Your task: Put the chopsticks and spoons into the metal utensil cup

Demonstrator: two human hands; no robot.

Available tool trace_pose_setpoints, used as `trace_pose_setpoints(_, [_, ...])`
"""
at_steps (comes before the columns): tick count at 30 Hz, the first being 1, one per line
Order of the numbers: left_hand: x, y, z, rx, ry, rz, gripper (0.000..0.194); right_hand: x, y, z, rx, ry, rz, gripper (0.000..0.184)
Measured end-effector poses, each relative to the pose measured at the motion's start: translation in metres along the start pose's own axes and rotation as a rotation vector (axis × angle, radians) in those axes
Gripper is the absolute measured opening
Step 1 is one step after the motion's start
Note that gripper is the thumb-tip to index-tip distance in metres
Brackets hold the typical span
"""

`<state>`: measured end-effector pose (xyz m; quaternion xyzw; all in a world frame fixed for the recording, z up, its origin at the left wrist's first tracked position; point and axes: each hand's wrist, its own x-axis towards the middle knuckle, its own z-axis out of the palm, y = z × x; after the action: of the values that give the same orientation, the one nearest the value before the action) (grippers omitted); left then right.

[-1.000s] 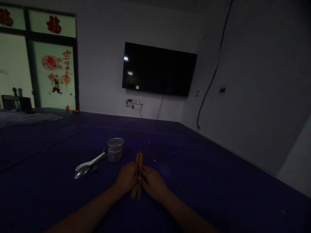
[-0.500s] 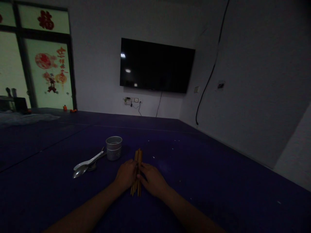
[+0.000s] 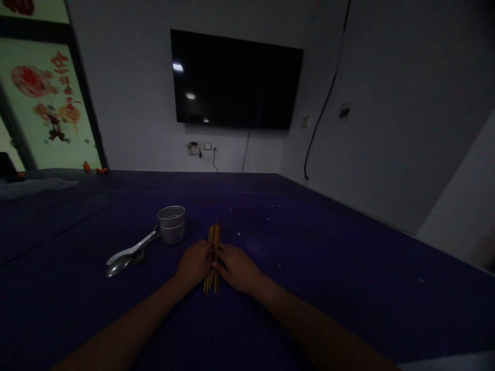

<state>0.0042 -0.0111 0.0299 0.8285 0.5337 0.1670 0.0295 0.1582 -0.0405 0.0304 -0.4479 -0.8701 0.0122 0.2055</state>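
Note:
A bundle of several wooden chopsticks (image 3: 212, 282) lies lengthwise on the purple surface, between my two hands. My left hand (image 3: 195, 264) is closed against its left side, fingers curled over the sticks. From the other side my right hand (image 3: 236, 265) grips the bundle, thumb and fingers pressed on it. Beyond my left hand a grey metal cup (image 3: 171, 226) stands upright. Left of the cup lie a white spoon (image 3: 129, 251) and a shiny metal spoon (image 3: 119, 266), with a darker utensil partly hidden beneath them.
The purple surface (image 3: 348, 288) reaches back to the wall, with small white scraps scattered on it. Clear plastic sheeting (image 3: 34, 188) and small orange objects (image 3: 95, 169) sit at the far left. A television (image 3: 235, 80) and a hanging black cable (image 3: 325, 105) are on the walls.
The camera view has shifted, so everything appears further up and left. Both hands stay on the chopsticks; the cup and spoons keep their places on the surface.

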Motion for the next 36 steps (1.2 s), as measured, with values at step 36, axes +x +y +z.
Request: trace_pose_setpoints(36, [0.0015,-0.0002,0.0059,-0.018,0.041,0.028,0.031,-0.0019,0.001,0.0007,0.002,-0.025,0.009,0.035])
